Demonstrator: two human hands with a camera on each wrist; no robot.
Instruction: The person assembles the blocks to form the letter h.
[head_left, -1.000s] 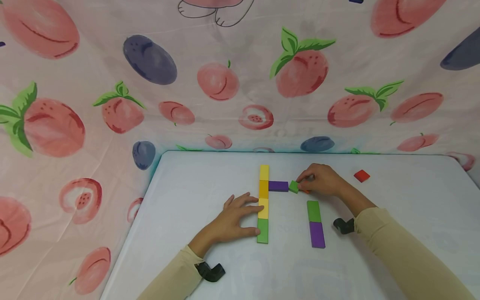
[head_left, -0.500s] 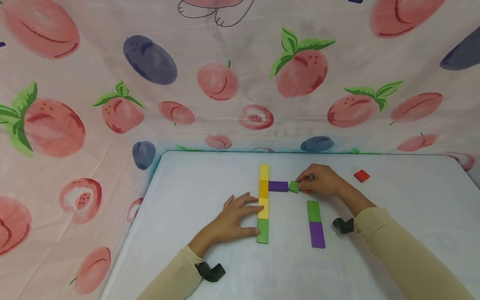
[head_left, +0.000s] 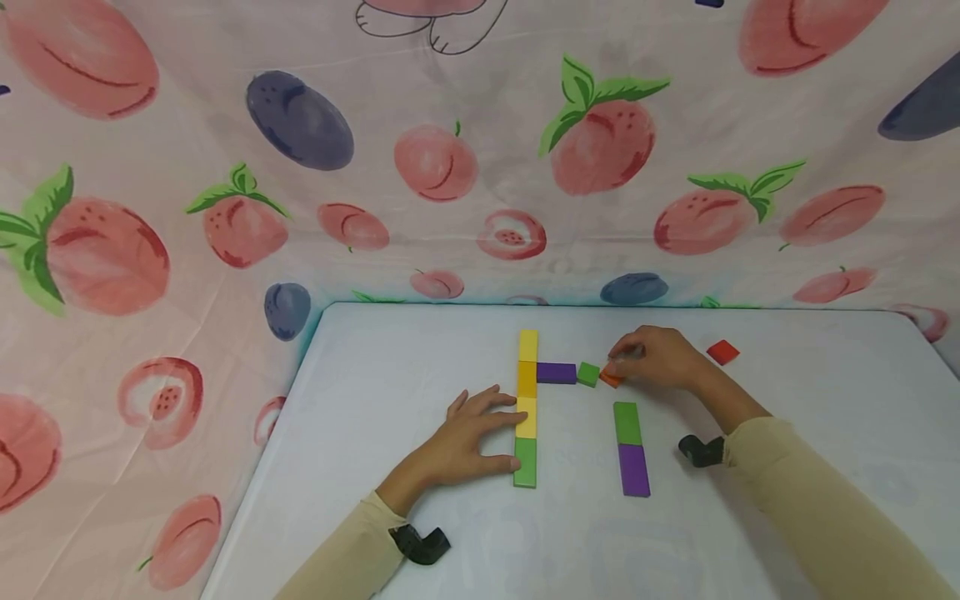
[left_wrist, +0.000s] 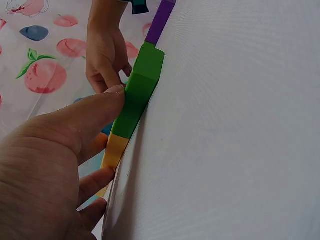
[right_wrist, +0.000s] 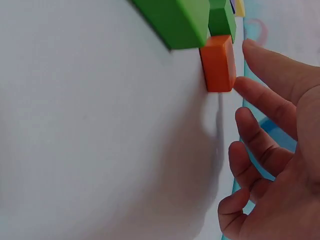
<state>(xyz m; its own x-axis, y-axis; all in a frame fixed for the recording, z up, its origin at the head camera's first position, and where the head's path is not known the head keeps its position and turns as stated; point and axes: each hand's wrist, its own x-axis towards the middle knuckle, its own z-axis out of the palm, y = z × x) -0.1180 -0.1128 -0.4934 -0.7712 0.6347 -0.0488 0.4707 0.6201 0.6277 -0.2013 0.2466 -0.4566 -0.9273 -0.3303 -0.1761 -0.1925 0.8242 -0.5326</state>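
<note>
In the head view my left hand (head_left: 463, 443) lies with spread fingers along a column of blocks. Its thumb touches the green block (head_left: 526, 467) at the near end, and a finger rests on the yellow block (head_left: 527, 427) above it. From the column's amber block (head_left: 527, 379), a purple block (head_left: 557, 372) runs right to a small green block (head_left: 588, 374). Beside that sits a tilted orange block (head_left: 611, 377). My right hand (head_left: 656, 357) is at its right side; in the right wrist view the thumb stands off the orange block (right_wrist: 218, 65), with the index fingertip right at its edge.
Below the right hand, a green block (head_left: 627, 423) and a purple block (head_left: 633, 471) stand end to end. A red block (head_left: 723, 352) lies farther right on the white table (head_left: 375, 350). A fruit-print cloth (head_left: 450, 92) hangs behind the table.
My right hand has drawn back slightly to the right and let go of the small green block. More of the orange block now shows. The left hand stays put.
</note>
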